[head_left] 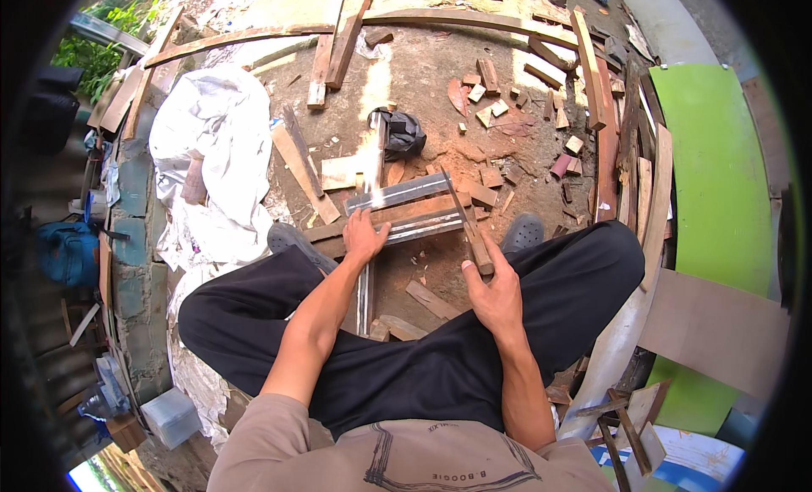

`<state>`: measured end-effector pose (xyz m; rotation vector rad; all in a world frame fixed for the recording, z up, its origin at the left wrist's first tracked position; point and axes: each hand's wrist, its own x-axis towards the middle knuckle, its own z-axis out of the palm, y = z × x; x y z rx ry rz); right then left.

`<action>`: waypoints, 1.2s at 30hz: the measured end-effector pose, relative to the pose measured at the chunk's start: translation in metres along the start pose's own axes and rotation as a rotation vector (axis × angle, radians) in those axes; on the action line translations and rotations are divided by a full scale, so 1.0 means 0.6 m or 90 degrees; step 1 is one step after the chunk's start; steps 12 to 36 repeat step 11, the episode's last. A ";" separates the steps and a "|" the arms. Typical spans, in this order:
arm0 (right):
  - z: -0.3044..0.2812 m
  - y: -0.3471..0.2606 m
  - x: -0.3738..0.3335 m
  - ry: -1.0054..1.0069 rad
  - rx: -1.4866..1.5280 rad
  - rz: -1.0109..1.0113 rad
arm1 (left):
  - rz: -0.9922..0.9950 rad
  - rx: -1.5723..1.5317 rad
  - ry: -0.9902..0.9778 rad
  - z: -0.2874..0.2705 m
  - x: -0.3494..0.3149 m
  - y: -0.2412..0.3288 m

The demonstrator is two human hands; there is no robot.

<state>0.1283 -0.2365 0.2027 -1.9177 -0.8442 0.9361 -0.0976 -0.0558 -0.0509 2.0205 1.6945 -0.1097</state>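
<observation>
Head view: a person sits on the ground with wood bits all around and works on metal bars.

The left hand (pixel 364 237) lies flat, fingers spread, pressing down on a long metal bar (pixel 404 193) that rests on a brown wood plank (pixel 397 215) between the two grey shoes (pixel 292 238). The right hand (pixel 493 291) is closed tight around the wooden handle of a thin tool (pixel 468 224), whose tip points up toward the bar. A white sheet (pixel 216 145) lies to the left, and a green board (pixel 715 179) stands to the right.
</observation>
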 end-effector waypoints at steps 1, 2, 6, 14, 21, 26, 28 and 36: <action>-0.002 -0.001 0.001 -0.005 -0.015 0.018 | 0.001 -0.012 -0.003 0.000 0.010 -0.004; -0.003 0.003 0.003 0.002 -0.028 0.012 | 0.000 -0.023 -0.001 -0.002 0.023 -0.010; 0.001 0.023 0.008 0.028 -0.080 0.012 | -0.054 -0.044 0.011 -0.002 0.062 -0.040; 0.004 0.060 0.018 0.024 -0.051 0.080 | -0.135 -0.105 -0.096 -0.006 0.118 -0.101; 0.004 0.060 0.018 0.024 -0.051 0.080 | -0.135 -0.105 -0.096 -0.006 0.118 -0.101; 0.004 0.060 0.018 0.024 -0.051 0.080 | -0.135 -0.105 -0.096 -0.006 0.118 -0.101; 0.004 0.060 0.018 0.024 -0.051 0.080 | -0.135 -0.105 -0.096 -0.006 0.118 -0.101; 0.004 0.060 0.018 0.024 -0.051 0.080 | -0.135 -0.105 -0.096 -0.006 0.118 -0.101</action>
